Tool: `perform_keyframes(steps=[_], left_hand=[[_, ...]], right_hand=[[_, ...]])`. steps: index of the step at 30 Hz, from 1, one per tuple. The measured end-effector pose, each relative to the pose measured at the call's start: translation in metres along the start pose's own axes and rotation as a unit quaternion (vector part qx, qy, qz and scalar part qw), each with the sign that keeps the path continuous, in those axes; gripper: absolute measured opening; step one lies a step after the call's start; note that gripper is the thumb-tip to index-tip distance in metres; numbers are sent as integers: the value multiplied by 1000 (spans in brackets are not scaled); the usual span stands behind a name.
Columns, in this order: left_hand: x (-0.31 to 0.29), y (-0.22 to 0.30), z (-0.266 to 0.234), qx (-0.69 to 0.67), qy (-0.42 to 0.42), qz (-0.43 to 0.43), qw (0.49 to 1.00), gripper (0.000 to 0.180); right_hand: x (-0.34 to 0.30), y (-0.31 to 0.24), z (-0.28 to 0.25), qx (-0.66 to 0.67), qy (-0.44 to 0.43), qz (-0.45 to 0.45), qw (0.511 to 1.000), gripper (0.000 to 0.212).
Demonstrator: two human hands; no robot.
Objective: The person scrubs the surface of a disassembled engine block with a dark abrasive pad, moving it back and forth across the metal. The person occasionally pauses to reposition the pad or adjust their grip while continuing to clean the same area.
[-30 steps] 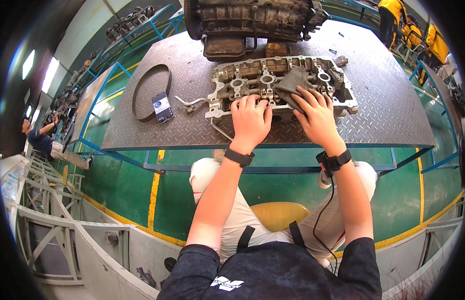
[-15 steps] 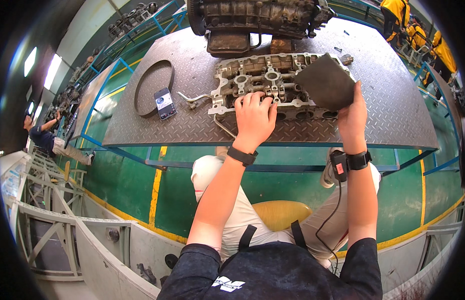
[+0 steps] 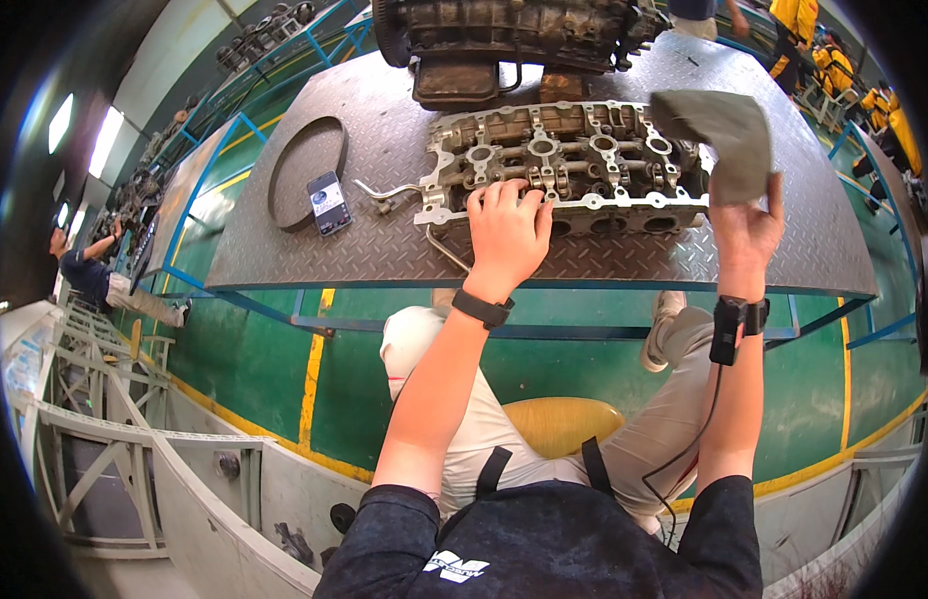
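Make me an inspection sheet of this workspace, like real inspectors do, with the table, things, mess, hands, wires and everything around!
Surface: grey patterned metal table on a blue frame.
Things in use: metal cylinder head lying on the table; dark grey cloth, lifted at its right end.
Clutter: dark belt loop and lit phone on the left; big greasy machine part at the back.
Left hand: resting on the cylinder head's near side.
Right hand: holding the cloth.
Cables: black cable hanging from the right wrist's device.
Surroundings: green floor with yellow lines; people in yellow at back right.
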State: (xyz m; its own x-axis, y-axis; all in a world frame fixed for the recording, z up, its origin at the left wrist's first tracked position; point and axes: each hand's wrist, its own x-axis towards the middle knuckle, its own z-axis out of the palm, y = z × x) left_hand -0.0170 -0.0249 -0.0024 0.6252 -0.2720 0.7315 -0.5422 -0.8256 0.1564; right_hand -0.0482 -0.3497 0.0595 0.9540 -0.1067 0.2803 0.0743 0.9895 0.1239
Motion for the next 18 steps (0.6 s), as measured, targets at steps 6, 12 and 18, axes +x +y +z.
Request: perform_keyframes(steps=[6, 12, 18], left_hand=[[0, 1, -1, 3, -3, -7, 1000, 23], [0, 1, -1, -4, -5, -6, 1000, 22], [-1, 1, -1, -5, -2, -4, 1000, 22]], right_hand=[[-6, 22, -14, -166, 32, -42, 985, 55], [3, 20, -21, -190, 105, -66, 974, 40], [-12, 6, 3, -366, -10, -181, 913, 40]])
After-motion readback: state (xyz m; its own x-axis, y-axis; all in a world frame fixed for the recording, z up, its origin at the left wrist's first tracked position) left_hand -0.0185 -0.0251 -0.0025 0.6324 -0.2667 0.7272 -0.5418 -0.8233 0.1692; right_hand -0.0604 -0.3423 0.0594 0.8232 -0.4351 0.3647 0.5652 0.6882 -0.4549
